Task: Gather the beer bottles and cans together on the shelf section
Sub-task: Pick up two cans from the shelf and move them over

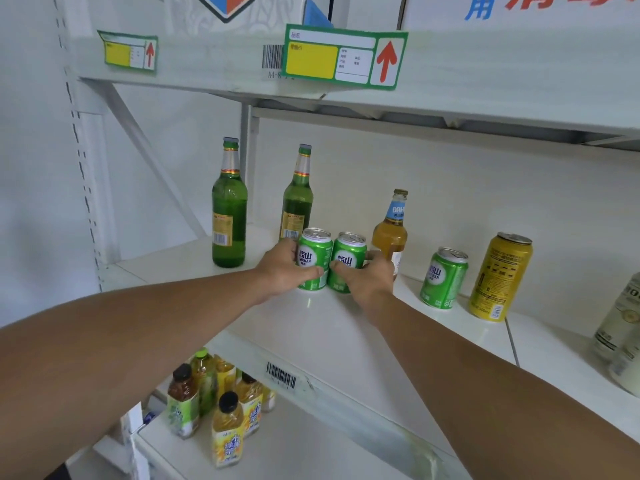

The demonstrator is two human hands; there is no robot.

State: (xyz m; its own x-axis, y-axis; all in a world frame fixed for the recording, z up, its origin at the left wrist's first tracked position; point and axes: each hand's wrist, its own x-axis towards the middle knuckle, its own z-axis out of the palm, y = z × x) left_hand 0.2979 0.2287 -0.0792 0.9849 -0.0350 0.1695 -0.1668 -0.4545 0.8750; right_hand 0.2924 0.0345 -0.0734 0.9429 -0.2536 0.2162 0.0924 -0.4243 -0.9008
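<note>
Head view: left hand (pixel 289 268) grips one green can (pixel 313 259), right hand (pixel 367 277) grips its twin (pixel 347 261), touching mid-shelf (pixel 311 327); gathering step seems underway; next, likely fetching third can (pixel 444 278) and yellow can (pixel 500 277) from the right

Juice bottles (pixel 221 403) are standing clustered on the lower shelf (pixel 311 452), some yellow, some green-labelled, with dark caps. A barcode sticker (pixel 281 375) is sitting on the shelf edge above them. Two green-and-yellow price tags (pixel 341 57) with red arrows are hanging from the upper shelf (pixel 502 74). Boxes (pixel 519 8) are resting on top of it.
</note>
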